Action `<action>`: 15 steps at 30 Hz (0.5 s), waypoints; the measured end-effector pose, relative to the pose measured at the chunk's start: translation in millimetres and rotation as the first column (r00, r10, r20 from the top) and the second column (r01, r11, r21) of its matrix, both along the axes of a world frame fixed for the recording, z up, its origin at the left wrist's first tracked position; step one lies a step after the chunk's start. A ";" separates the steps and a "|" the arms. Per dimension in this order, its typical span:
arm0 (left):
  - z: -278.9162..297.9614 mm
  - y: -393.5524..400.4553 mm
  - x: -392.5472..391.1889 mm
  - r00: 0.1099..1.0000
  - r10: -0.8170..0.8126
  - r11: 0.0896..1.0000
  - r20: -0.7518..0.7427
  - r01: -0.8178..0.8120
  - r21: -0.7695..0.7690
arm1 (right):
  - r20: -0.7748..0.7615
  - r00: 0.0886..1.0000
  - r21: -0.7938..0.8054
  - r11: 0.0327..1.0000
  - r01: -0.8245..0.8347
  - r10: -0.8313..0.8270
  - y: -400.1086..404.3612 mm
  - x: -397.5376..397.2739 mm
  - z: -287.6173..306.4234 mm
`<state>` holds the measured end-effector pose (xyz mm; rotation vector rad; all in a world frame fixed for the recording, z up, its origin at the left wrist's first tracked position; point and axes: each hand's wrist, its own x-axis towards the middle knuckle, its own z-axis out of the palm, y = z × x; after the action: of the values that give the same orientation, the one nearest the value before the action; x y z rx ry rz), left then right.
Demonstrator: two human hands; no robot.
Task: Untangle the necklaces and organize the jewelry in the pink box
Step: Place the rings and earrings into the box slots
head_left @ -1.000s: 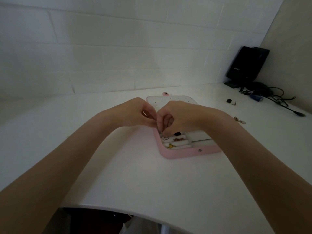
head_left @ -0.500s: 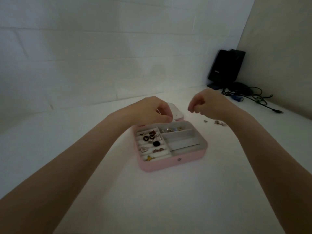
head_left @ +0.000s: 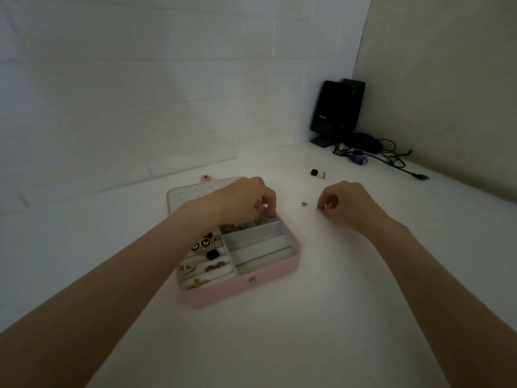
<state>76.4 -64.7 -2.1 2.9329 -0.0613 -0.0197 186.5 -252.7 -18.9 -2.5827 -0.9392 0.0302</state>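
The open pink box lies mid-table, its white lid folded flat behind it. Rings and earrings fill the left slots, and more small pieces lie in the back compartment. The right compartments look bare. My left hand hovers over the back compartment with its fingers curled down at the rim; I cannot see whether they hold anything. To the right of the box, my right hand pinches a small metal earring at the table surface. No necklace is visible.
A loose stud lies between my hands. A black earring and another stud lie farther back. A black device and tangled cables fill the far right corner by the walls.
My hands were together over the box and have separated. The right hand moved right onto the table and took an earring. The left hand stayed over the back compartment.
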 end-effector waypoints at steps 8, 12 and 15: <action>6.3 -3.8 -8.1 0.997 0.056 0.980 0.059 -0.043 -0.196 | -0.175 0.982 0.311 0.950 -0.011 0.068 -0.4 -7.0 11.3; 12.6 -8.7 -15.2 0.981 0.136 0.910 0.138 -0.068 -0.410 | -0.495 0.816 0.613 0.786 0.083 0.300 1.8 -20.6 24.7; 22.0 -15.2 -20.1 0.981 0.162 0.729 0.109 -0.045 -0.683 | -0.540 0.709 0.676 0.736 0.046 0.453 7.8 -32.9 35.4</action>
<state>56.2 -79.9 20.0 2.1821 0.0626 0.2149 153.6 -244.9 16.5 -1.5736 -0.7633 0.5813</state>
